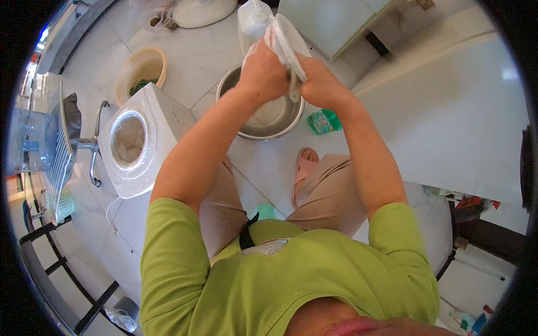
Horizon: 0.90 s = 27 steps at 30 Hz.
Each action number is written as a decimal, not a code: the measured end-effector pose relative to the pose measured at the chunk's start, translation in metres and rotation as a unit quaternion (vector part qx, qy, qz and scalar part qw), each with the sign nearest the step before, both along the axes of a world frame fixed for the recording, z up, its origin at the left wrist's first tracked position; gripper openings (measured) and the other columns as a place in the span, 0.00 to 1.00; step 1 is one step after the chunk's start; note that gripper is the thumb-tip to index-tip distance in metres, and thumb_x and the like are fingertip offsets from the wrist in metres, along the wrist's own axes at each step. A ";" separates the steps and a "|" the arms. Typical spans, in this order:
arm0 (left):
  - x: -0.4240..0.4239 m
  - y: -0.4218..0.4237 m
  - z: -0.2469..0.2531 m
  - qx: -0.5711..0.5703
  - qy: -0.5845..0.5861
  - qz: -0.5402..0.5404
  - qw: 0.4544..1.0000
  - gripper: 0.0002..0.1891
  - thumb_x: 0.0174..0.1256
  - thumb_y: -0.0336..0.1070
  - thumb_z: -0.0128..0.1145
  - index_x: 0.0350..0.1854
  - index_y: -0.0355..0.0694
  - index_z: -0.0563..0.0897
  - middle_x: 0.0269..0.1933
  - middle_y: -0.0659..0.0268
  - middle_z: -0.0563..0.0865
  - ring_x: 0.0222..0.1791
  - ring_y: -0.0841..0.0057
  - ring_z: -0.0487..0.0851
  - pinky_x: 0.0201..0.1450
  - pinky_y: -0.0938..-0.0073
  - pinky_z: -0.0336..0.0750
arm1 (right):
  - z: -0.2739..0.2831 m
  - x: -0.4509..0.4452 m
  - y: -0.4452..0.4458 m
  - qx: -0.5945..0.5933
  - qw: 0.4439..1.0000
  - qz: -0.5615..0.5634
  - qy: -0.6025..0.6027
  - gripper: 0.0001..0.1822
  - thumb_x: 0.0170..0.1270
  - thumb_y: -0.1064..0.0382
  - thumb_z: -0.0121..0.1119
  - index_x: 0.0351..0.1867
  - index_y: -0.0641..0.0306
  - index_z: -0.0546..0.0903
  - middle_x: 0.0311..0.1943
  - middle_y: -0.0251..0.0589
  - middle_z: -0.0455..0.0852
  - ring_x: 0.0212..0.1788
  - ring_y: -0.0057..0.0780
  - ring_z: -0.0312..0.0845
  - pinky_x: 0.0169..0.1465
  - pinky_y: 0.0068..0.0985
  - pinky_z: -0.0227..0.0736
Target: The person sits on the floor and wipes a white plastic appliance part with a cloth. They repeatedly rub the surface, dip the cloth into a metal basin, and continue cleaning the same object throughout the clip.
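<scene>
Both hands are raised over a stainless steel basin (271, 137) on the tiled floor. A white, soft-looking item (290, 44) is gripped between them; I cannot tell whether it is a cloth or a shoe. My left hand (267, 73) grips its near left side, with white material against the fingers. My right hand (321, 82) holds its right edge, and a narrow off-white strip hangs down between the hands. Behind the item stands a white plastic jug (251, 29), partly covered. A green plastic bottle (324, 122) bearing a label lies to the basin's right, below my right wrist.
To the left stands a small white machine (162, 105) with a round door. Behind it is a beige bucket (162, 59) with dark green material inside. A wire rack (59, 168) is at far left. A large white surface (441, 113) flanks the right side.
</scene>
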<state>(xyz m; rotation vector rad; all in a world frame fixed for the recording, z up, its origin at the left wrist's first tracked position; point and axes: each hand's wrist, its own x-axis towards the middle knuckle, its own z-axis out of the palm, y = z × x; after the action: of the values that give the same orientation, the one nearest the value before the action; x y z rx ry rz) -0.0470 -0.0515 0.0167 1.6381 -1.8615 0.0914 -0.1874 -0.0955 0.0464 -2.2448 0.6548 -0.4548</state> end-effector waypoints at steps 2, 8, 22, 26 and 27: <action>-0.012 0.002 -0.010 -0.073 -0.031 0.049 0.996 0.34 0.45 0.38 0.62 0.57 0.29 0.67 0.57 0.46 0.71 0.59 0.52 0.68 0.59 0.56 0.65 | 0.003 -0.001 -0.002 0.039 0.998 0.005 -0.042 0.26 0.44 0.78 0.48 0.51 0.65 0.75 0.42 0.60 0.80 0.47 0.56 0.74 0.51 0.34 0.69; -0.006 0.005 0.001 0.035 0.113 0.041 0.992 0.31 0.49 0.38 0.62 0.56 0.31 0.69 0.53 0.49 0.75 0.55 0.54 0.72 0.56 0.60 0.68 | 0.009 -0.003 0.010 -0.060 0.997 -0.019 0.038 0.26 0.44 0.78 0.52 0.50 0.65 0.75 0.41 0.52 0.82 0.46 0.50 0.74 0.53 0.32 0.68; -0.030 0.001 -0.009 -0.189 -0.104 0.075 0.974 0.32 0.46 0.41 0.55 0.60 0.41 0.69 0.57 0.54 0.72 0.56 0.56 0.68 0.59 0.52 0.61 | -0.006 -0.016 0.000 0.249 0.949 -0.041 -0.186 0.30 0.33 0.76 0.50 0.48 0.66 0.75 0.40 0.43 0.81 0.44 0.37 0.77 0.48 0.26 0.69; -0.024 -0.008 -0.009 -0.225 -0.175 0.068 0.956 0.30 0.49 0.41 0.55 0.59 0.41 0.70 0.56 0.54 0.74 0.52 0.59 0.72 0.57 0.55 0.65 | 0.002 -0.010 0.003 0.360 0.895 -0.059 -0.258 0.30 0.31 0.75 0.50 0.46 0.67 0.76 0.38 0.36 0.80 0.43 0.30 0.76 0.47 0.24 0.69; -0.022 -0.009 -0.002 -0.161 -0.116 0.072 0.978 0.29 0.49 0.41 0.57 0.57 0.41 0.71 0.54 0.54 0.76 0.50 0.59 0.74 0.56 0.57 0.66 | 0.002 -0.011 0.001 0.348 0.900 -0.055 -0.257 0.29 0.31 0.75 0.50 0.46 0.67 0.76 0.38 0.38 0.81 0.42 0.31 0.76 0.47 0.24 0.69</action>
<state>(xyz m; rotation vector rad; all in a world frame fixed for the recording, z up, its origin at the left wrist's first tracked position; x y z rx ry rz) -0.0686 -0.0602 0.0148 1.5813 -1.7792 0.6370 -0.1986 -0.0949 0.0484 -1.3384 0.5456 -0.7060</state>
